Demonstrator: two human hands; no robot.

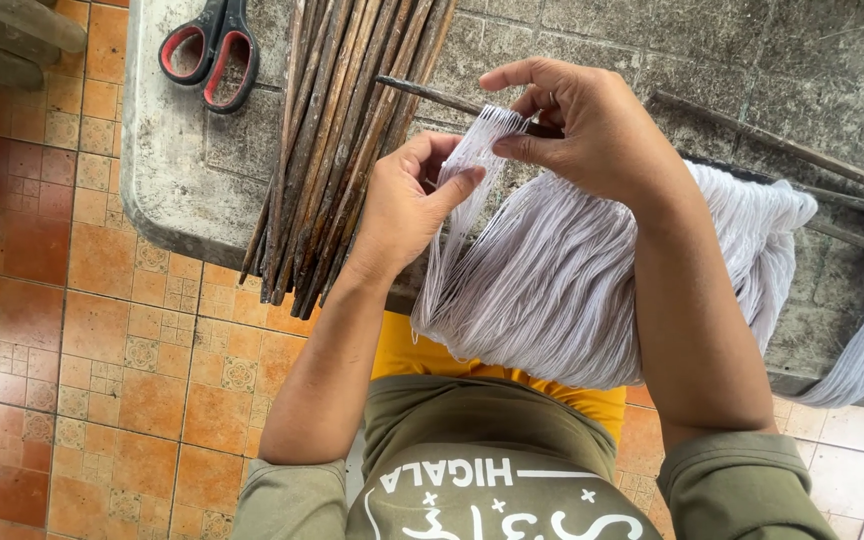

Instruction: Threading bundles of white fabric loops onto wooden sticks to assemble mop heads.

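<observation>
Hidden and cut-off parts

The right hand [592, 130] covers part of the thin stick [432, 95]; the white thread bundle [572, 270] hides the table's near edge; the bundled dark sticks [337, 140] run off the far edge.

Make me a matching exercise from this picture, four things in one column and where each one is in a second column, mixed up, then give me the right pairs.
Things:
1. red-handled black scissors
2. bundle of dark wooden sticks
3. hank of white thread
4. single dark stick

Places:
A. draped over the table's near edge
B. fanned past the table edge, left of the left hand
C. under the right hand, threads looped on it
D. flat at the grey concrete table's far left

Pairs: 1-D, 2-B, 3-A, 4-C
</observation>
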